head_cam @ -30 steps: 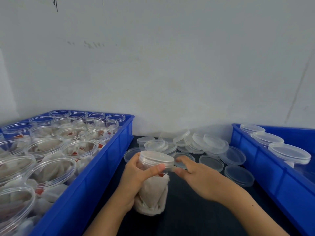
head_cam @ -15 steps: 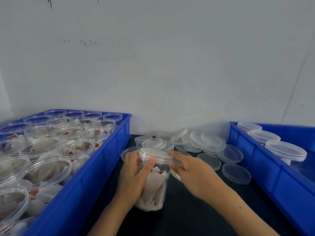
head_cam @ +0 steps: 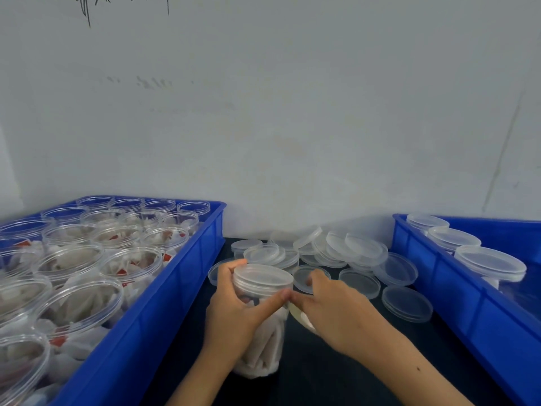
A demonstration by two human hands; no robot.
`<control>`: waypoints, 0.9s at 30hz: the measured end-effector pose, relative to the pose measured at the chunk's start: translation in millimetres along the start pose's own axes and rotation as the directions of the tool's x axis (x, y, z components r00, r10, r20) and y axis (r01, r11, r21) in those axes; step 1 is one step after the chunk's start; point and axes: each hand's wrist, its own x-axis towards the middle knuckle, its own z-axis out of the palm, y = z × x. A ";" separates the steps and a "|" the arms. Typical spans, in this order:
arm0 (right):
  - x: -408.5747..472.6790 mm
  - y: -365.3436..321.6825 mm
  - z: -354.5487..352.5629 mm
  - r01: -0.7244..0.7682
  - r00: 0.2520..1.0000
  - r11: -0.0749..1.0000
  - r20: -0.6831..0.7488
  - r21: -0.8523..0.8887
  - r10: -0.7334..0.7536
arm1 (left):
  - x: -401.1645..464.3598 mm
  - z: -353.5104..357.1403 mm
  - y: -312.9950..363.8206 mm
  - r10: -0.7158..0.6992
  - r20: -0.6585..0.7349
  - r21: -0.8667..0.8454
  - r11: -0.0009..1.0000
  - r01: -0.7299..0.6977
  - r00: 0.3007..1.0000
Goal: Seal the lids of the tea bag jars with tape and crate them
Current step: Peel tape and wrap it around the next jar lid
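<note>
The left hand gripped one lidded jar while the right hand pinched tape; many open jars waited.

Two blue crates: left crate, right crate. One lidded jar stands between them, held by two hands: left hand, right hand. Three lidded jars show in the right crate. The open jars and the loose lids overlap too much to count.
</note>
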 end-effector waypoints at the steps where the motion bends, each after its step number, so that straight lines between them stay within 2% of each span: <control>1: 0.9 2.9 -3.5 -0.032 0.999 0.999 0.026 0.004 0.032 | -0.2 0.3 -0.3 0.002 0.003 -0.009 1.000 -0.002 1.000; 3: 2.1 9.9 -10.3 -0.026 0.993 0.995 0.119 0.099 0.014 | -0.4 0.2 -0.3 0.013 0.000 -0.021 1.000 -0.013 1.000; 5: 3.2 15.1 -16.2 0.019 0.978 0.973 0.197 0.230 -0.065 | 0.7 -1.0 0.3 0.022 0.003 -0.036 0.999 -0.022 1.000; 7: 3.5 16.4 -19.8 0.046 0.977 0.961 0.189 0.272 -0.100 | 2.8 -2.9 0.0 0.012 0.019 -0.078 0.997 -0.011 1.000; 14: 1.7 9.4 -13.6 0.032 0.991 0.997 0.127 0.070 -0.041 | 6.4 -5.2 -1.0 -0.017 0.054 -0.159 0.987 0.025 0.998; 20: 2.0 6.6 -14.5 -0.002 0.993 0.998 0.120 0.061 -0.005 | 8.4 -6.2 -1.1 -0.065 0.041 -0.201 0.977 0.072 0.997; 27: -12.9 0.2 -19.8 0.029 0.996 1.000 0.086 0.011 -0.030 | 10.6 -10.3 -3.8 -0.121 0.042 -0.195 0.972 0.127 0.992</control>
